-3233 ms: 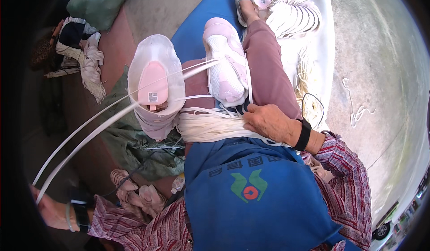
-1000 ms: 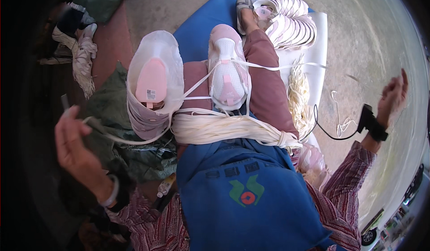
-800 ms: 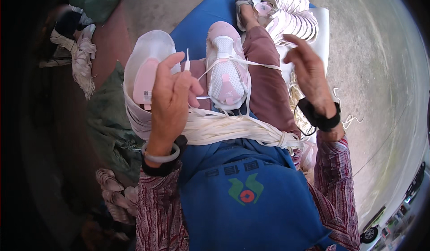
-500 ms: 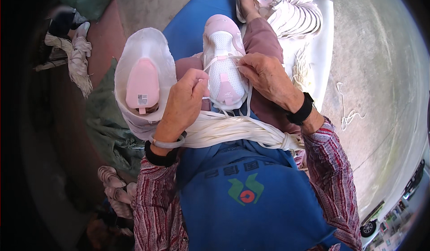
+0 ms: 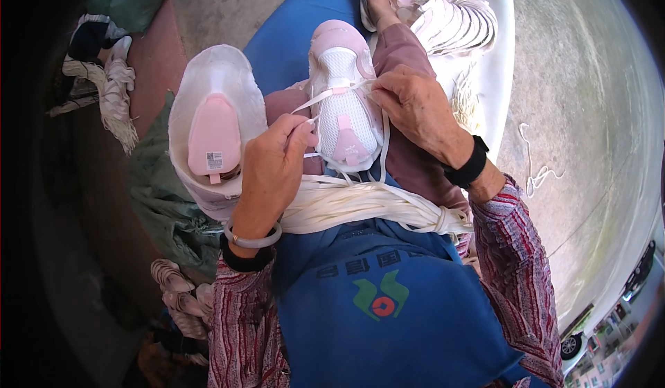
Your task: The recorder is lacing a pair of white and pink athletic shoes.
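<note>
A pink and white shoe upper [image 5: 339,126] lies over my lap with its toe pointing away from me. White shoelace [image 5: 315,101] crosses it near the middle. At its left side my left hand [image 5: 276,154] pinches a stretch of the lace, pulled taut. My right hand [image 5: 410,111] is closed at the upper's right edge, its fingertips on the lace where it meets the eyelets. Another lace end hangs down the right side toward me. A thick bundle of white laces [image 5: 360,204] lies across my lap just below the upper.
Left of my lap stands a stack of white uppers [image 5: 216,66] with a pink tongue [image 5: 215,135] showing. Further uppers [image 5: 457,24] lie fanned at the back right, with loose laces [image 5: 465,104] nearby. A stray lace [image 5: 535,170] is on the concrete floor. Green cloth [image 5: 166,201] lies at the left.
My left hand has moved left and slightly toward me, drawing a length of lace out from the upper. The right hand has barely shifted.
</note>
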Tool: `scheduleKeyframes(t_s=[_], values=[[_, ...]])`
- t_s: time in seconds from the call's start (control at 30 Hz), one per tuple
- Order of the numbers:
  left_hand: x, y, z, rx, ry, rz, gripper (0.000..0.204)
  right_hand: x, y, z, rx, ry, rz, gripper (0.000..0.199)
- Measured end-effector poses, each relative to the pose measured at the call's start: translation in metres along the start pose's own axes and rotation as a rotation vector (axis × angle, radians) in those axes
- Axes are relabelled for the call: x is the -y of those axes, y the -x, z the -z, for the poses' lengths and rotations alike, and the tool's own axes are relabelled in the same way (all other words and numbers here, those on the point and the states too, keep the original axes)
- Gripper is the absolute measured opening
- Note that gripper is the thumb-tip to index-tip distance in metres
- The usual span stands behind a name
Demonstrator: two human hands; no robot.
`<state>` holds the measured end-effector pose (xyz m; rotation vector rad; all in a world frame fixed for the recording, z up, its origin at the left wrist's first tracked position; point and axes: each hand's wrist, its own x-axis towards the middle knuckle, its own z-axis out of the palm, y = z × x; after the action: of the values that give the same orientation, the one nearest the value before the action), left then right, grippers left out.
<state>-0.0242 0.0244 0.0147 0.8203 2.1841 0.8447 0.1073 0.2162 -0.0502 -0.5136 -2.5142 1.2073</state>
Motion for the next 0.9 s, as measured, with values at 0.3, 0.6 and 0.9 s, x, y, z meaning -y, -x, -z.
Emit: scheduleKeyframes(t_s=[0.3,0.6,0.9], values=[[0.016,-0.031,-0.007,-0.12,-0.351,-0.134,0.025,-0.005,-0.013,-0.004,0.04,0.006,0.02,0.014],[0.007,-0.042,-0.003,-0.114,-0.298,-0.16,0.026,-0.012,-0.019,-0.006,0.092,0.026,0.083,0.013],[0.019,-0.055,-0.004,-0.084,-0.493,-0.331,0.026,-0.012,-0.028,-0.004,0.185,-0.041,-0.001,0.016]])
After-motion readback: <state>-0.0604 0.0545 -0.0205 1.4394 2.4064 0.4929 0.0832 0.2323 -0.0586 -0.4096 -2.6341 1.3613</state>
